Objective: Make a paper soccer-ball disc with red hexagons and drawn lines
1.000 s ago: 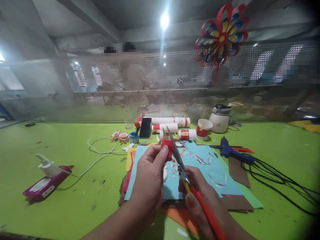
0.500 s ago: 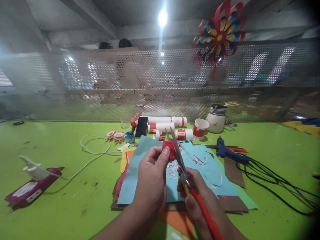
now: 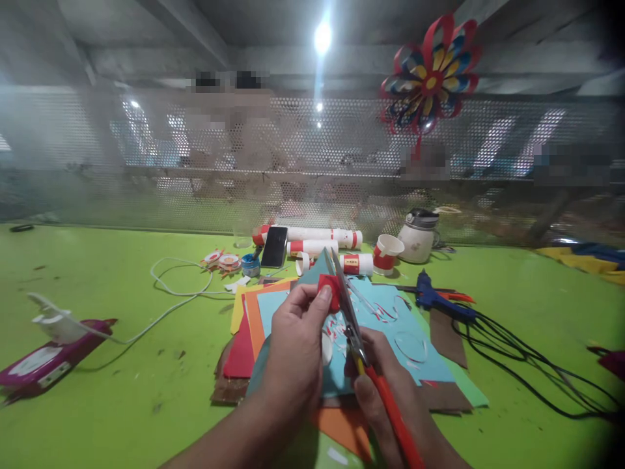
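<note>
My left hand (image 3: 293, 348) pinches a small red paper piece (image 3: 330, 290) between thumb and fingers, held up over the table. My right hand (image 3: 385, 384) grips red-handled scissors (image 3: 359, 352); their blades point up and away and meet the red piece at its right side. Below the hands lies a light blue paper sheet (image 3: 390, 332) strewn with thin paper trimmings, resting on a stack of red, orange, yellow and brown sheets (image 3: 249, 326).
On the green table (image 3: 122, 391) are a blue glue gun (image 3: 437, 298) with black cables (image 3: 527, 358), white-and-red paper rolls (image 3: 322, 241), a phone (image 3: 274, 247), a white pot (image 3: 416, 236), and a white cable running to a purple device (image 3: 39, 361). A paper pinwheel (image 3: 430, 71) hangs on the mesh screen.
The blue sheet has slid and turned under my hands, baring the red, orange and yellow sheets on the left. Both hands keep their grip on the red piece and scissors.
</note>
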The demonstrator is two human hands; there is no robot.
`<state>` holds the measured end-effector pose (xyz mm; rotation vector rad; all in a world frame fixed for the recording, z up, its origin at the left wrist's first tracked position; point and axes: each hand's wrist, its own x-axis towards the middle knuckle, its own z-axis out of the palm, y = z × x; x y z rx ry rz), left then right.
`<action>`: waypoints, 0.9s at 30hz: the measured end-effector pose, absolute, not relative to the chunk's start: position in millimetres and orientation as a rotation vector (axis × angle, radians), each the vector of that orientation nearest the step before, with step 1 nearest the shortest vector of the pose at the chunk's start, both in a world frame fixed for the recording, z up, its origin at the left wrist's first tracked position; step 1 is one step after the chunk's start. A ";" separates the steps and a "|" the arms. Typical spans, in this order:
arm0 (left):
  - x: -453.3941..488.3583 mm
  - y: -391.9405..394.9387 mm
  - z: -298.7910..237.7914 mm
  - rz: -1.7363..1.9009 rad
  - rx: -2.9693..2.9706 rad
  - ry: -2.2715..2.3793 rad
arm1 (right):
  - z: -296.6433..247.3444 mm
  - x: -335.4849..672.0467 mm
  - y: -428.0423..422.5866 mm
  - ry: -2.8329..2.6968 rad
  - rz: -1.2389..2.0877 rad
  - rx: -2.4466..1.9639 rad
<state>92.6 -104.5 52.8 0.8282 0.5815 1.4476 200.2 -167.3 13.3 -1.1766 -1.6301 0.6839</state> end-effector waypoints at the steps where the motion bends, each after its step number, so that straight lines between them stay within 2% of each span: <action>1: 92.5 -104.4 52.7 1.443 0.828 0.580 | 13.0 200.0 -167.1 -1.630 0.684 -1.167; 27: 90.8 -101.6 44.7 1.465 0.900 0.581 | 8.1 197.4 -166.6 -1.595 0.756 -1.204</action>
